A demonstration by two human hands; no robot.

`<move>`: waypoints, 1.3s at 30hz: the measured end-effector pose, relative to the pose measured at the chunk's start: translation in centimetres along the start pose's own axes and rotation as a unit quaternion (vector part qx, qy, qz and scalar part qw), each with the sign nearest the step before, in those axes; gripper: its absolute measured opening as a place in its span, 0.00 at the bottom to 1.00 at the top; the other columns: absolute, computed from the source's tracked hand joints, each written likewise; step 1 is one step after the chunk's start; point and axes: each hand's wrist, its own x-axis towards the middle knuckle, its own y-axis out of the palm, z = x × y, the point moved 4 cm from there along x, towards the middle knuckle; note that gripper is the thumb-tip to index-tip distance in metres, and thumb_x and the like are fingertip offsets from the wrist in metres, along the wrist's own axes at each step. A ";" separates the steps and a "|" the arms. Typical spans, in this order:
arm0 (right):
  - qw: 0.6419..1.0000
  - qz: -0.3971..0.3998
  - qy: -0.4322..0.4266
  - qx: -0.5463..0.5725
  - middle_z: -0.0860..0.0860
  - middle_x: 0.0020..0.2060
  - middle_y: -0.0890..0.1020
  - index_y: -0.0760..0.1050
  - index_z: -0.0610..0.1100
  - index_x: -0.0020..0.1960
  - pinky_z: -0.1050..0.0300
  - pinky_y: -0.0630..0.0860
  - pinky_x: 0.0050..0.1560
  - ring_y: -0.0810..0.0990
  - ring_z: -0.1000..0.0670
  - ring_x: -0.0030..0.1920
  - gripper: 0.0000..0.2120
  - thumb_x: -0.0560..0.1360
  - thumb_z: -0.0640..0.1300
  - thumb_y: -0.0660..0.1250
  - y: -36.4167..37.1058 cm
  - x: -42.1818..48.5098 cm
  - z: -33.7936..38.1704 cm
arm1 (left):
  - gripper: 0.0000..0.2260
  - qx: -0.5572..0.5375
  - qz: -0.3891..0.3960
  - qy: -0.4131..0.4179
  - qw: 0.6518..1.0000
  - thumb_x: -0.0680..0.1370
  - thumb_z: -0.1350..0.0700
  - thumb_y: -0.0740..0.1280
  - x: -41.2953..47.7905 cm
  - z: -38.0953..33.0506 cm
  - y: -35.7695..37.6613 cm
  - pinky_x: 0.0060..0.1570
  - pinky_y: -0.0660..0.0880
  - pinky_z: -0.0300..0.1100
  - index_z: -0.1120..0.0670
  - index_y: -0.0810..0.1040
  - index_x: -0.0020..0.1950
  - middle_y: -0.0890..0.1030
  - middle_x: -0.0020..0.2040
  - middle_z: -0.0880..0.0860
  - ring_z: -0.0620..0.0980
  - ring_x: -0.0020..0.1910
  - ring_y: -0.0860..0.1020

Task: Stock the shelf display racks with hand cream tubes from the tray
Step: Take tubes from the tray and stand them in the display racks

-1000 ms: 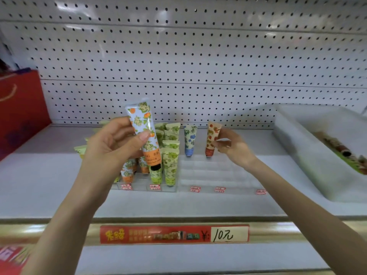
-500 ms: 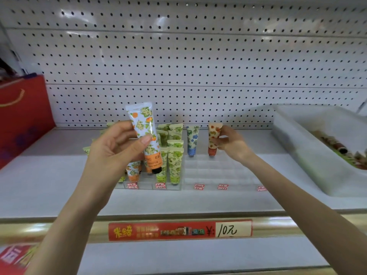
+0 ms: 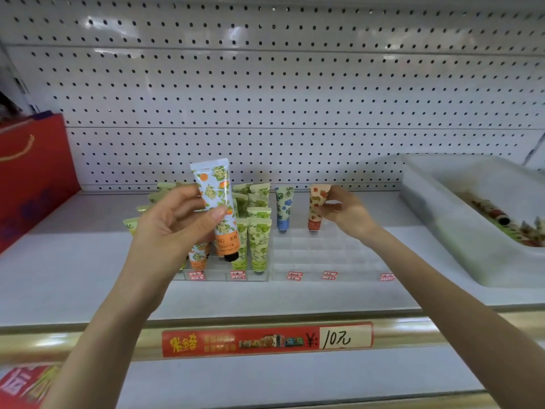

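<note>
Change is slight: my right hand (image 3: pixel 345 215) keeps its fingers pinched on the red-leaf tube (image 3: pixel 317 206), cap down in the back row of the clear right rack (image 3: pixel 318 256), beside the blue-flower tube (image 3: pixel 283 206). It looks seated and ready for release. My left hand (image 3: pixel 174 228) grips the orange-blossom tube (image 3: pixel 214 199) above the green tubes (image 3: pixel 259 240) crowding the left rack (image 3: pixel 212 276). The tray (image 3: pixel 442 231) with more tubes sits at right, a red bag (image 3: pixel 32 178) at left.

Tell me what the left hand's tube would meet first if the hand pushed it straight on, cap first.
Probably the rack, in the gap between a standing orange tube and a green tube. Depth is unclear; the held tube's cap in the left hand might graze either.
</note>
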 end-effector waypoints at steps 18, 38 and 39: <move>0.958 0.136 -0.251 0.019 0.54 0.45 0.82 0.77 0.52 0.48 0.56 0.77 0.51 0.80 0.56 0.45 0.07 0.72 0.43 0.71 5.0 -10.4 16.9 | 0.16 0.046 0.022 -0.010 0.999 0.64 0.53 0.72 -2.3 2.4 -0.1 0.46 0.75 0.33 0.55 0.79 0.51 0.83 0.46 0.52 0.42 0.45 0.81; 0.964 0.116 -0.203 -0.129 0.56 0.40 0.79 0.74 0.50 0.45 0.73 0.69 0.42 0.75 0.61 0.39 0.07 0.71 0.43 0.72 9.7 -7.0 17.5 | 0.31 0.595 -0.006 0.092 0.798 0.76 0.36 0.52 -5.7 5.9 -10.7 0.65 0.66 0.54 0.58 0.72 0.66 0.76 0.64 0.55 0.54 0.63 0.73; 0.962 0.118 -0.202 -0.142 0.57 0.40 0.78 0.74 0.49 0.45 0.74 0.69 0.42 0.75 0.62 0.39 0.07 0.72 0.43 0.72 10.0 -6.9 17.4 | 0.32 0.604 -0.002 0.080 0.793 0.76 0.35 0.51 -5.7 6.4 -11.1 0.65 0.65 0.55 0.58 0.71 0.67 0.75 0.65 0.55 0.55 0.64 0.73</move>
